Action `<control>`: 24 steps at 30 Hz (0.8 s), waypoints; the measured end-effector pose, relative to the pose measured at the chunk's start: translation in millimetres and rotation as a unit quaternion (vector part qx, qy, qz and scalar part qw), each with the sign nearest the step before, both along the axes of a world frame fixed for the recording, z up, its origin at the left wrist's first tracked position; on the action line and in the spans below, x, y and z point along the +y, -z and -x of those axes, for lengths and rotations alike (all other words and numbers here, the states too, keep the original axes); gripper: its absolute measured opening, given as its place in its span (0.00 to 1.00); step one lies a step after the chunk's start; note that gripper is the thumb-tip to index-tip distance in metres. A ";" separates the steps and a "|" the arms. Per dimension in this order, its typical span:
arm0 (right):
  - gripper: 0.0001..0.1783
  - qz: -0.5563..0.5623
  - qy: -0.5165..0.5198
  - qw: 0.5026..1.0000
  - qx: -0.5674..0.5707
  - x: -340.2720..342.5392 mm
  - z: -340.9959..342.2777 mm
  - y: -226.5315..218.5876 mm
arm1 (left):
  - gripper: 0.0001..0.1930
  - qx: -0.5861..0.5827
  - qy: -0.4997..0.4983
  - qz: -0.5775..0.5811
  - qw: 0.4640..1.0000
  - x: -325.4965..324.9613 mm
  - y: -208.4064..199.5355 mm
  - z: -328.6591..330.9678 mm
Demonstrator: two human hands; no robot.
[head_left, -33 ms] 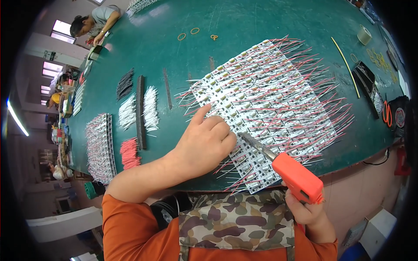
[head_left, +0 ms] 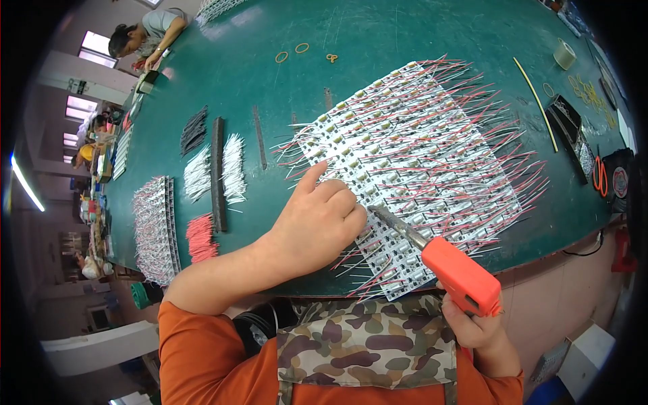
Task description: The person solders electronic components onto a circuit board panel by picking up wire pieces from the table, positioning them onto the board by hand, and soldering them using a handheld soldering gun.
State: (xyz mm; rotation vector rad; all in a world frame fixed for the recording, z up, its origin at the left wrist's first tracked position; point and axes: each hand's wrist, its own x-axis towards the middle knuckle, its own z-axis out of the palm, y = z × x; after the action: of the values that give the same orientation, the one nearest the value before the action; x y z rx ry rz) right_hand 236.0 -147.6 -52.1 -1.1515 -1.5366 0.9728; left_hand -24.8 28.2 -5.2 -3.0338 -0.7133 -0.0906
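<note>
A large white panel of circuit boards [head_left: 371, 179], dotted with small cylindrical components, lies slantwise on the green table. Red and white wires stick out along its sides. My left hand [head_left: 317, 219] rests over its near left part, one finger raised and the others curled together; their tips, and anything pinched in them, are hidden. Wrapped around the red handle of a soldering iron [head_left: 462, 273] is my right hand [head_left: 476, 327], low on the right. The iron's metal tip reaches the panel just right of my left fingers.
Bundles of white wires [head_left: 233, 169], red wires [head_left: 202, 238] and black wires [head_left: 194, 130] lie left, beside a dark bar [head_left: 218, 175]. Further left stands a wired stack of boards [head_left: 154, 229]. A solder spool [head_left: 564, 54] and orange-handled tool [head_left: 600, 177] sit right. Another person [head_left: 152, 34] works far left.
</note>
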 end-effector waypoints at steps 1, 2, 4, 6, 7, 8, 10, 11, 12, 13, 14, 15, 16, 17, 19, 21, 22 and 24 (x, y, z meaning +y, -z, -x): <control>0.28 0.000 0.000 1.000 0.000 -0.7 0.2 -0.6 | 0.08 0.002 0.004 0.005 1.000 0.4 -0.7 -0.3; 0.28 0.025 0.001 1.000 0.016 -1.9 0.7 -1.6 | 0.08 0.002 0.004 0.005 1.000 0.6 -1.2 -0.5; 0.28 0.050 0.002 0.998 0.032 -2.5 0.9 -1.6 | 0.08 0.017 0.000 0.008 1.000 0.7 -1.9 -1.0; 0.28 0.022 0.001 1.000 0.011 -1.7 0.2 0.5 | 0.08 0.014 0.002 0.010 1.000 1.0 -2.2 -1.9; 0.28 0.022 0.001 1.000 0.011 -2.1 -0.1 0.5 | 0.08 0.012 0.003 0.012 1.000 1.2 -2.2 -2.6; 0.28 0.035 0.002 0.999 0.022 -2.4 -0.3 0.1 | 0.08 0.012 0.003 0.012 1.000 1.2 -2.3 -3.0; 0.28 0.048 0.003 0.998 0.033 -3.4 -0.7 -0.9 | 0.08 0.011 0.003 0.010 1.000 1.1 -2.4 -4.5; 0.28 0.057 0.003 0.998 0.030 -2.8 0.6 -2.6 | 0.08 0.010 0.002 0.010 1.000 1.3 -2.2 -3.0; 0.28 0.066 0.003 0.997 0.028 -2.2 1.8 -4.3 | 0.08 0.006 0.002 0.011 1.000 1.5 -1.9 -1.5; 0.28 0.067 0.002 0.997 0.027 -0.9 3.0 -5.9 | 0.08 0.002 0.001 0.012 1.000 1.6 -1.7 0.1; 0.27 0.054 0.003 0.998 0.020 0.0 2.3 -6.3 | 0.08 0.003 0.002 0.012 1.000 1.8 -1.7 -1.1; 0.27 0.041 0.005 0.999 0.013 0.8 1.6 -6.7 | 0.08 0.008 0.002 0.011 1.000 2.0 -2.0 -2.2; 0.27 0.041 0.005 0.999 0.014 1.1 1.0 -6.9 | 0.07 0.012 0.002 0.009 1.000 2.3 -2.0 -3.0; 0.26 0.044 0.004 0.999 0.012 1.1 0.6 -7.3 | 0.07 0.012 0.003 0.009 1.000 2.3 -1.9 -3.2; 0.26 0.046 0.003 0.999 0.010 0.4 0.1 -7.8 | 0.08 0.008 0.007 0.011 1.000 2.6 -1.4 -3.1; 0.26 0.065 0.003 0.997 0.040 -0.4 -0.5 -7.9 | 0.08 0.012 0.006 0.011 1.000 2.7 -2.1 -2.5; 0.26 0.065 0.003 0.997 0.041 -0.3 -1.1 -7.1 | 0.08 0.017 0.006 0.011 1.000 2.6 -2.5 -2.2; 0.25 -0.004 0.001 1.000 -0.005 0.3 -2.7 -5.0 | 0.07 0.014 0.007 0.013 1.000 2.3 -2.8 -2.4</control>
State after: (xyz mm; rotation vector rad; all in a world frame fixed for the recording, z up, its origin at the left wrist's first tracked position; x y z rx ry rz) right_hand 238.7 -147.3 -47.1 -1.1533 -1.5448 0.9601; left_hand -22.4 30.6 -2.4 -3.0588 -0.6969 -0.0407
